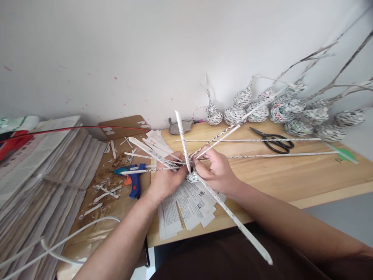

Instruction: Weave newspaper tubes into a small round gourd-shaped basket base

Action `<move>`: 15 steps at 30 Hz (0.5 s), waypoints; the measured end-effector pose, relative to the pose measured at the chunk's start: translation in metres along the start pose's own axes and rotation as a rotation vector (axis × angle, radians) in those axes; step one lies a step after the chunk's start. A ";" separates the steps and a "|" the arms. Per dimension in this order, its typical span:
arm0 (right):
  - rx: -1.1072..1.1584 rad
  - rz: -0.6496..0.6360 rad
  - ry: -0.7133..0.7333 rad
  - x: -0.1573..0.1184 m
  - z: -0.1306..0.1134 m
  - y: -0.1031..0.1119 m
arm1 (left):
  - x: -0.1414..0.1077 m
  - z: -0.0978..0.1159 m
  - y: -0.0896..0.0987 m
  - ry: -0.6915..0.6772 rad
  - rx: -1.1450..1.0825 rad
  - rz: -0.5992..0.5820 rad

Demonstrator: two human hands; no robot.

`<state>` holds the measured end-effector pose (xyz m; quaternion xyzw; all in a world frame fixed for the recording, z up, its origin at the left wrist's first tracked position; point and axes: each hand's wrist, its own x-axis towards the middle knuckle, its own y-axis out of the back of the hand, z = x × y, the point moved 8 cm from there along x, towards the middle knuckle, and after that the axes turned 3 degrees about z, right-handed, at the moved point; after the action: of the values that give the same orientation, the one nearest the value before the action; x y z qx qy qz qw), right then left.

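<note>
Between my hands is a small woven piece of rolled newspaper [192, 177], with several paper rods sticking out of it in all directions. My left hand [169, 177] is closed on its left side, thumb against the weave. My right hand [214, 169] pinches the right side, where a paper rod [218, 138] rises toward the back right. Another rod [239, 225] slants down toward my lap, and one more [183, 140] stands nearly upright. Cut newspaper strips [186, 206] lie fanned on the table beneath the piece. My fingertips are partly hidden by the rods.
Black scissors [276, 143] lie at the right behind long paper rods [285, 155]. Woven gourd shapes [234, 114] line the wall. A blue glue gun [135, 181] rests at the left among paper scraps [107, 192], beside a tall newspaper stack [58, 186]. A white cable [81, 225] curves in front.
</note>
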<state>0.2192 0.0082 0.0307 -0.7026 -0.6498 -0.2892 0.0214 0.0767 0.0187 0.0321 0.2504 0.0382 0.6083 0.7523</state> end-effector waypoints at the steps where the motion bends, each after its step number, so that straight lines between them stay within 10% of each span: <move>1: 0.013 0.004 0.019 -0.001 -0.001 0.000 | 0.000 -0.001 0.001 0.003 -0.010 0.008; 15: -0.019 0.023 0.373 -0.009 -0.028 0.005 | 0.004 -0.008 -0.001 0.063 -0.086 0.019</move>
<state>0.2134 -0.0119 0.0518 -0.6446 -0.6237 -0.4200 0.1382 0.0752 0.0246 0.0258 0.1988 0.0332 0.6239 0.7550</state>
